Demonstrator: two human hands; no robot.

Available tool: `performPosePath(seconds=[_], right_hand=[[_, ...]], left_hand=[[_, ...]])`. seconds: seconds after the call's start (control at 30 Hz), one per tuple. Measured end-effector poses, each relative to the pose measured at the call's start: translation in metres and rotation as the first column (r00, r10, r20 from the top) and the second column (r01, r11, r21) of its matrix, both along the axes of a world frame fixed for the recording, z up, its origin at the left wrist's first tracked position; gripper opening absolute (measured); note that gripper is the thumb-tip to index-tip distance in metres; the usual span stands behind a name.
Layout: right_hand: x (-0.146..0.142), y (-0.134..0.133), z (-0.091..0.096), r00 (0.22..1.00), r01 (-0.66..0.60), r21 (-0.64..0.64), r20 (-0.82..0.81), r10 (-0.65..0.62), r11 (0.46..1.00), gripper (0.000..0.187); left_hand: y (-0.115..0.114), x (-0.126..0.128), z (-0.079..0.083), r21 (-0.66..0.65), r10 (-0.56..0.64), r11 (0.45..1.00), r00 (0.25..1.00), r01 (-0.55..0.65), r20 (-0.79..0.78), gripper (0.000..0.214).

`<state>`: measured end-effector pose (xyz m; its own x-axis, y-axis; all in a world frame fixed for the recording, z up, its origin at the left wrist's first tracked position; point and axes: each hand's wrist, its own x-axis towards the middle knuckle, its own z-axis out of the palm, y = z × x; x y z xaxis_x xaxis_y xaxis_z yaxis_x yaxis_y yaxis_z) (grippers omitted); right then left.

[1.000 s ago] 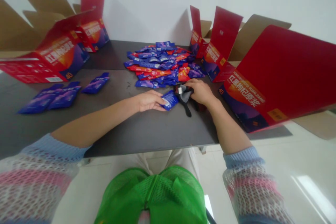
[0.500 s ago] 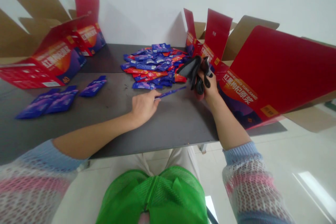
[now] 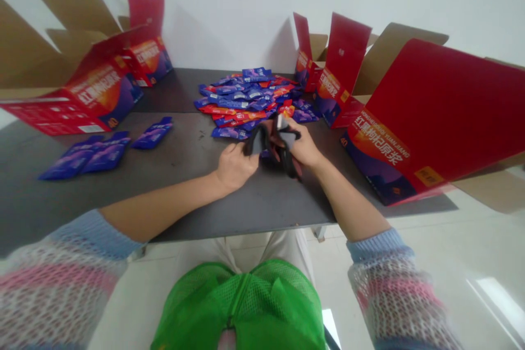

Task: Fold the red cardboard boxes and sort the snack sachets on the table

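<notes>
My left hand (image 3: 237,167) is closed at the left edge of dark work gloves (image 3: 275,139), black and grey with brownish parts. My right hand (image 3: 304,145) grips the other side of the gloves, its fingers partly hidden by them. A small blue-purple patch, perhaps a sachet (image 3: 265,153), shows just under the gloves; most of it is covered. Beyond both hands lies a pile of blue and red sachets (image 3: 238,104). On the left, a single blue sachet (image 3: 153,134) and a few overlapping blue sachets (image 3: 105,154) lie flat on the grey table (image 3: 184,205).
Open red cartons stand on both sides: a large one (image 3: 435,115) at right, a smaller one (image 3: 334,85) behind it, another (image 3: 309,65) farther back. At left are a carton (image 3: 102,93) and one behind (image 3: 147,57). The table's front edge is near my lap.
My right hand has brought the gloves leftward and nearer, to meet my left hand. The sachet pinched in my left hand earlier is now mostly hidden. The view has shifted slightly.
</notes>
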<state>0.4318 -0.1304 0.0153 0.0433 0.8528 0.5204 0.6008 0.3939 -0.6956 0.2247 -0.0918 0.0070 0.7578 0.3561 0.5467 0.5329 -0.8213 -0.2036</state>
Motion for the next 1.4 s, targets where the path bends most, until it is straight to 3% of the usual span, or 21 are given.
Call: performPosePath(seconds=[0.1,0.23,0.33,0.47,0.53,0.6,0.67,0.77,0.87,0.97,1.1,1.23,1.33,1.4], right_hand=[[-0.001,0.000,0.005,0.977,-0.138,-0.096,0.149,0.152,0.986,0.018],[0.012,-0.007,0.015,0.898,-0.169,-0.277,0.351,0.263,0.946,0.037],[0.027,-0.015,0.022,0.851,-0.017,-0.365,0.483,0.205,0.931,0.044],[0.048,-0.022,0.025,0.818,0.272,-0.425,0.574,0.025,0.864,0.033],[0.056,-0.023,0.026,0.768,0.424,-0.374,0.631,-0.109,0.825,0.028],[0.058,-0.022,0.026,0.739,0.482,-0.265,0.635,-0.225,0.835,0.029],[0.052,-0.019,0.025,0.802,0.405,-0.142,0.529,-0.276,0.903,0.031],[0.027,-0.012,0.018,0.946,0.134,-0.034,0.303,-0.118,0.990,0.033],[-0.001,-0.005,0.007,0.957,-0.153,-0.093,0.235,0.171,0.984,0.032],[-0.015,-0.001,-0.001,0.930,-0.238,-0.173,0.243,0.276,0.956,0.030],[-0.020,-0.002,0.002,0.914,-0.021,-0.252,0.388,0.121,0.967,0.036],[-0.021,-0.003,0.003,0.860,0.287,-0.254,0.492,-0.132,0.924,0.040],[-0.008,-0.003,0.000,0.831,0.373,-0.153,0.493,-0.256,0.915,0.043],[0.008,-0.002,-0.002,0.858,0.353,-0.044,0.413,-0.305,0.935,0.045]], left_hand=[[0.002,-0.001,-0.001,0.063,-0.028,0.998,0.998,0.031,-0.049,0.034],[0.002,0.000,0.001,0.058,-0.085,0.994,0.992,0.091,-0.089,0.032],[-0.005,0.001,0.003,-0.010,-0.109,0.994,0.985,0.109,-0.130,0.027],[-0.025,0.001,0.004,-0.066,-0.037,0.998,0.978,0.023,-0.207,0.022],[-0.035,0.000,0.006,-0.097,-0.007,0.995,0.968,-0.018,-0.251,0.021],[-0.043,-0.001,0.008,-0.128,0.026,0.990,0.959,-0.065,-0.280,0.022],[-0.048,0.000,0.010,-0.152,0.074,0.981,0.951,-0.124,-0.301,0.023],[-0.052,0.001,0.010,-0.172,0.129,0.966,0.939,-0.191,-0.319,0.025],[-0.052,-0.001,0.009,-0.181,0.105,0.968,0.938,-0.172,-0.330,0.025],[-0.051,-0.005,0.008,-0.189,0.074,0.972,0.940,-0.143,-0.333,0.024],[-0.052,-0.006,0.011,-0.212,0.040,0.970,0.943,-0.116,-0.330,0.026],[-0.057,-0.003,0.013,-0.249,0.036,0.959,0.934,-0.132,-0.356,0.028],[-0.060,-0.003,0.013,-0.278,-0.011,0.955,0.929,-0.100,-0.371,0.030],[-0.061,-0.003,0.012,-0.279,-0.033,0.957,0.926,-0.079,-0.375,0.031]])
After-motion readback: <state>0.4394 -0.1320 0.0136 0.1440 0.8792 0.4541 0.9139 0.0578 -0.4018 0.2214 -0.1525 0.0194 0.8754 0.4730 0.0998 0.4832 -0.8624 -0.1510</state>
